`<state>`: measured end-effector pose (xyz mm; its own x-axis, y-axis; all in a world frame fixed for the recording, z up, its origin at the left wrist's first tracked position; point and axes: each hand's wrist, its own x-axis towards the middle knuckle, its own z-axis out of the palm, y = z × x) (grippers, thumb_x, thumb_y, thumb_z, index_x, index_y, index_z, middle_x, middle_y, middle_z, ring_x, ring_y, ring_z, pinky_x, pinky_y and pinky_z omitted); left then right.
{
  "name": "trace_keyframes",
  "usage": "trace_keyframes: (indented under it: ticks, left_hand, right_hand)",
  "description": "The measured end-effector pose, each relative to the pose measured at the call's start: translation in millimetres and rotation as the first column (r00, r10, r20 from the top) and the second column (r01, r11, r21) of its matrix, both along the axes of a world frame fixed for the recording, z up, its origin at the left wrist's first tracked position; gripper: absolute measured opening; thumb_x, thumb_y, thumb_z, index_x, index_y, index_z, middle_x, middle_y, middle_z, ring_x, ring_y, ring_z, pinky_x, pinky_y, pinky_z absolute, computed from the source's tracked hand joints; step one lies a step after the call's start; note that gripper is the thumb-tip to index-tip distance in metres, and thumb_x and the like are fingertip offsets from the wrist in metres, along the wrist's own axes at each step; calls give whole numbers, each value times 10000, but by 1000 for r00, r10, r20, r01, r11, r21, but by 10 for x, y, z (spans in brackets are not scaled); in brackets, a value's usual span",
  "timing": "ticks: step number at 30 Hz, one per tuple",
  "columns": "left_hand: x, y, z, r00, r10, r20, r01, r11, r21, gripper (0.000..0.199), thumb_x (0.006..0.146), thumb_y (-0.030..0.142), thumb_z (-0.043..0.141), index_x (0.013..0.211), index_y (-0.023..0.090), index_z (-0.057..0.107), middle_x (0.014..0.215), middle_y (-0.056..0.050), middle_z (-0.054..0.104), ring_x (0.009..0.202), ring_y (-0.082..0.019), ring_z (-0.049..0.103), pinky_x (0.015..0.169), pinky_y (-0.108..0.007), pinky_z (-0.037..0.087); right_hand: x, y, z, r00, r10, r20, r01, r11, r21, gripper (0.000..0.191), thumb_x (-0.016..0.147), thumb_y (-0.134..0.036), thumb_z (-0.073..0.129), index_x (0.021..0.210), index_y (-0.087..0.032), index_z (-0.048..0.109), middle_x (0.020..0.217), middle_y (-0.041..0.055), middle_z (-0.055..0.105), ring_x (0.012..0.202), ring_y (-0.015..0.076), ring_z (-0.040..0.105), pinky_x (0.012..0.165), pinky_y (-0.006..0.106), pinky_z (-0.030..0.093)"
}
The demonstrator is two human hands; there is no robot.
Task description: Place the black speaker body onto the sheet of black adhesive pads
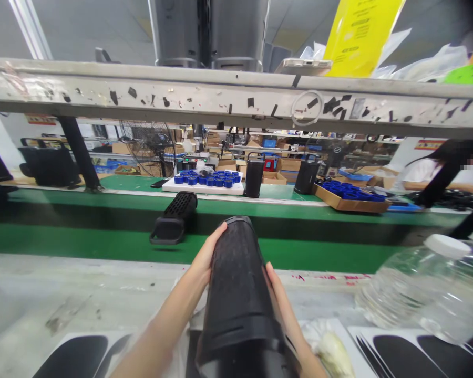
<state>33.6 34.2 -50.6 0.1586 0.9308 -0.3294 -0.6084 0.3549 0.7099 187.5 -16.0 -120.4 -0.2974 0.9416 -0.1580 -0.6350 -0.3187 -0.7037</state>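
Note:
Between my two hands is a long black cylindrical housing (240,273), tilted with its far end raised over the edge of the green belt. My left hand (208,252) presses along its left side, the thumb near the far rim. On the opposite side my right hand (278,294) is wrapped against the wall, its fingers partly hidden behind the housing. The near end is blurred and runs out of the bottom of the view. Just beyond, on the green belt (114,239), lies a black perforated housing with a handle (175,218).
Large clear plastic bottles (410,283) stand at the right. Black flat pieces (402,354) lie on white sheets at the bench front. A white shelf beam (181,94) crosses overhead. Behind the belt are blue rings (216,181) and a cardboard box (349,203). A person (418,173) sits far right.

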Motion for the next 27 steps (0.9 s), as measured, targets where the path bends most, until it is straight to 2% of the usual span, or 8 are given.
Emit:
trace_keyframes:
  ticks: [3, 5, 7, 12, 17, 21, 24, 27]
  left_hand:
    - [19, -14, 3, 999, 21, -38, -21, 1000, -2, 356, 996, 406, 486, 917, 92, 635, 756, -36, 677, 601, -114, 643, 602, -250, 562]
    - [31, -33, 24, 996, 54, -67, -52, 998, 35, 311, 993, 375, 496, 1002, 93, 627, 792, -38, 679, 614, -115, 642, 614, -253, 558]
    - [39, -62, 60, 989, 108, -100, -97, 989, 109, 284, 974, 338, 535, 1150, 123, 591, 871, -34, 685, 646, -113, 646, 641, -249, 554]
    - [47, -172, 182, 956, 211, -206, -125, 923, 364, 521, 882, 363, 658, 1360, 306, 459, 1218, -13, 642, 942, -150, 670, 754, -217, 540]
    - [113, -309, 247, 924, 235, -302, -57, 864, 500, 736, 851, 475, 668, 1465, 362, 278, 1450, -14, 484, 1271, -218, 530, 1043, -310, 443]
    - [235, -502, 249, 861, 276, -428, 61, 779, 625, 971, 762, 431, 787, 1513, 376, 173, 1508, -23, 415, 1363, -248, 431, 1181, -392, 284]
    - [285, -620, 274, 751, 345, -563, 165, 728, 665, 971, 805, 471, 732, 1528, 376, 91, 1567, -41, 318, 1405, -263, 374, 1207, -439, 227]
    - [268, -607, 319, 666, 333, -668, 269, 728, 631, 898, 901, 562, 552, 1544, 311, -22, 1615, -45, 201, 1471, -207, 253, 1226, -372, 171]
  right_hand:
    - [14, 61, -10, 997, 65, -38, -66, 998, -19, 517, 638, -578, 852, 990, -207, 776, 1219, 25, 685, 1362, 250, 434, 1136, 350, 379]
    - [16, 56, 15, 993, 110, -44, -112, 993, -45, 540, 693, -579, 815, 1056, -183, 758, 1204, 55, 692, 1320, 273, 487, 1103, 385, 420]
    - [5, 2, 59, 988, 150, -36, -153, 984, -89, 512, 784, -592, 739, 1083, -175, 748, 1147, 68, 717, 1274, 266, 537, 1084, 379, 437]
    - [-39, -141, 142, 969, 242, -46, -246, 961, -129, 691, 862, -711, 555, 1140, -100, 719, 1059, 147, 734, 1186, 335, 601, 1043, 486, 459]
    - [37, -157, 189, 991, 130, 23, -130, 992, 3, 827, 717, -753, 704, 1229, -105, 667, 1211, 155, 677, 1275, 344, 522, 1115, 455, 386]
    - [135, -219, 289, 991, -94, 94, 77, 982, 173, 1056, 567, -595, 911, 1456, -289, 429, 1408, 37, 554, 1349, 271, 447, 1151, 348, 345]
    - [163, -282, 376, 983, -145, 116, 120, 973, 198, 1103, 581, -553, 911, 1493, -287, 350, 1365, 52, 592, 1287, 303, 515, 1092, 392, 428]
    - [174, -321, 472, 981, -134, 137, 116, 984, 132, 1035, 613, -524, 889, 1478, -265, 383, 1207, 51, 693, 1191, 315, 598, 1028, 409, 491]
